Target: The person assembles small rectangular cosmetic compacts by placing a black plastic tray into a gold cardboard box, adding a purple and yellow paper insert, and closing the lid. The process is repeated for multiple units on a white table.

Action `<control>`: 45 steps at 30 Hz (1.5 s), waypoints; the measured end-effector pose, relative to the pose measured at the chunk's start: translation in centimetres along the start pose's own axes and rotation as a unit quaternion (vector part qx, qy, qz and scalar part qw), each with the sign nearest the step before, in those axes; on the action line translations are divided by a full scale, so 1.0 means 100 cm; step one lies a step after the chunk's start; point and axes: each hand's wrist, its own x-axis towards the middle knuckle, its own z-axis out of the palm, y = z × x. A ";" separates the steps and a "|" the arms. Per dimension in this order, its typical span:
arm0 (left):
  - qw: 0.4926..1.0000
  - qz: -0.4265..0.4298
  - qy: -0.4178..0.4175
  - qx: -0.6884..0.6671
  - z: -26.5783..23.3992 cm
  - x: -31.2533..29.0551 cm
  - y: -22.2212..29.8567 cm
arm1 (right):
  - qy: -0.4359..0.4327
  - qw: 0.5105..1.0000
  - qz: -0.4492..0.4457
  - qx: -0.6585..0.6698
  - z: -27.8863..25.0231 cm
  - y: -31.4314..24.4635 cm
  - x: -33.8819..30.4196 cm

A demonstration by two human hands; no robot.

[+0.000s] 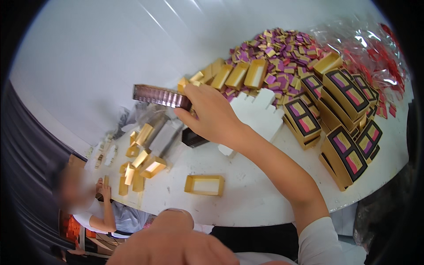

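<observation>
My right hand [212, 110] reaches across the white table and grips a dark brown, shiny ridged plastic tray [161, 96] by one end, thumb below and fingers above. The tray is held up over the table's far left part. Close to the lower edge is my left hand [172, 245], its back and knuckles showing and its fingers hidden. On the table between my hands lies an open gold box [204, 185] with a pale inside. Under my right hand a black box or tray [193, 138] is partly hidden, next to white cut card pieces [258, 110].
Gold boxes with black-framed lids [346, 157] are stacked at the right. Behind them are a heap of small purple and gold pieces [282, 53] and clear wrap [357, 39]. Loose gold boxes [141, 172] lie at the left, where another person [104, 212] works.
</observation>
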 end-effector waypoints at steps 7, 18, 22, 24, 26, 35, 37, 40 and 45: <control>0.930 0.002 0.112 0.351 -0.057 -0.077 0.037 | 0.037 0.998 -0.010 0.059 0.006 -0.001 -0.003; 0.502 -0.366 0.232 0.749 -0.062 -0.220 0.024 | -0.550 0.803 0.148 0.176 0.041 -0.001 -0.016; 0.579 -0.313 0.327 0.678 -0.054 -0.224 0.020 | -0.484 0.861 0.027 0.152 0.054 0.003 -0.030; 0.587 -0.318 0.349 0.657 -0.052 -0.226 0.019 | -0.484 0.867 0.011 0.118 0.045 -0.014 -0.036; 0.602 -0.310 0.409 0.612 -0.044 -0.226 0.023 | -0.468 0.875 -0.032 0.120 0.041 -0.031 -0.045; 0.471 -0.622 0.476 0.407 -0.046 -0.330 0.195 | -0.430 0.902 0.040 0.001 0.036 -0.026 -0.033; 0.331 -0.633 0.370 0.594 -0.036 -0.409 0.277 | -0.411 0.911 0.029 0.013 0.035 -0.021 -0.033; 0.064 -0.638 0.199 0.741 0.014 -0.502 0.358 | -0.409 0.913 -0.005 0.009 0.037 -0.016 -0.036; -0.021 -0.658 0.589 0.468 0.038 -0.455 0.395 | -0.407 0.913 0.033 0.003 0.031 -0.020 -0.033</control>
